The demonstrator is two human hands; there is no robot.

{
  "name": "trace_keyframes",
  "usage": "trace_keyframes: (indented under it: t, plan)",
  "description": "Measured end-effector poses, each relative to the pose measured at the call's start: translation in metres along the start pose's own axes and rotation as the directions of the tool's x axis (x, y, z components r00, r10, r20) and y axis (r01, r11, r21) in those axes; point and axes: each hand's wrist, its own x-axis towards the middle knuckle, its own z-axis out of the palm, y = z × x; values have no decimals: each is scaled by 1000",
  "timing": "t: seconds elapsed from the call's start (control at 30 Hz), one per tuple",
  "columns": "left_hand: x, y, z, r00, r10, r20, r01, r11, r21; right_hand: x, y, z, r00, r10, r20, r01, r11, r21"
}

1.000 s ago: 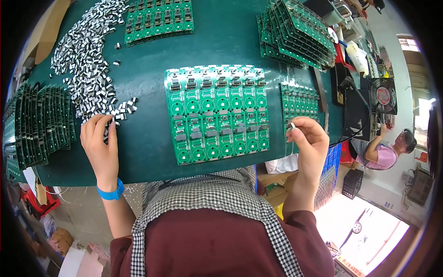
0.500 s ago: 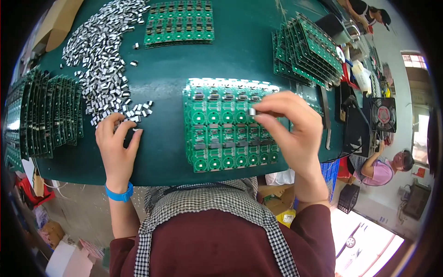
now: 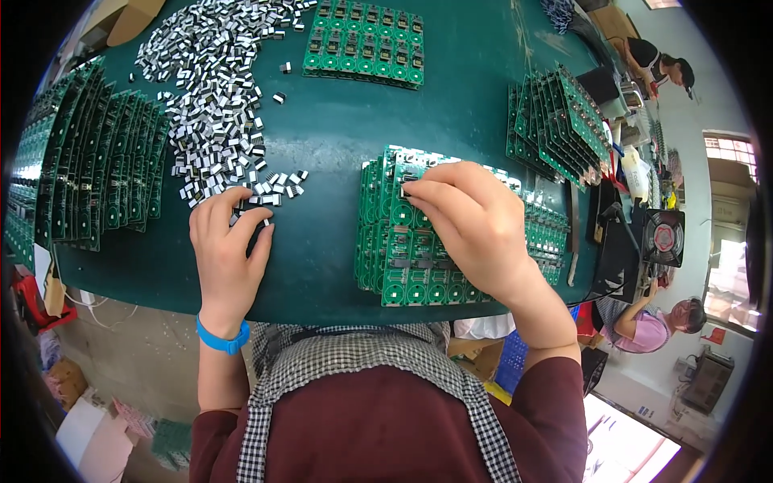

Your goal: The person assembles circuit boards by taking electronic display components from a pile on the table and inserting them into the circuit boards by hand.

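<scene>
Green table (image 3: pixel 338 121): my right hand (image 3: pixel 479 221) pinches a small component (image 3: pixel 404 191) over the upper left of the circuit panel (image 3: pixel 398 243); my left hand (image 3: pixel 228 235) curls at the component pile (image 3: pixel 216 121), its fingers' hold indiscernible.

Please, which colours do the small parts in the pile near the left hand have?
The small parts are white and black, best seen in the head view.

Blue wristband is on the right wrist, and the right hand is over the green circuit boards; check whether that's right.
Wrong wrist: the head view shows the blue wristband on the left. The right hand is over the green circuit boards.
</scene>
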Motion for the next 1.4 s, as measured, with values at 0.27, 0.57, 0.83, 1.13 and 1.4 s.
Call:
trace_keyframes:
  t: [0.27, 0.57, 0.83, 1.13, 1.4]
  plan:
    - [-3, -1, 0, 1000, 6, -23, -7, 1000, -15, -4, -2, 2, 1000, -25, 2, 25, 999, -32]
    - [-5, -2, -2, 999, 3, -50, -4, 1000, -25, -5, -4, 8, 997, -11, -72, 10, 1000, -20]
    - [6, 5, 1, 1000, 3, 17, -2, 999, -53, -11, 2, 2, 994, -58, -89, 50, 994, -95]
    - [-3, -19, 3, 986, 168, 24, -169, 983, 73, -18, 8, 29, 970, -190, -150, 165, 972, -166]
    - [9, 0, -5, 960, 277, -42, -276, 961, 24, -18, 2, 28, 951, -277, -134, 226, 925, -305]
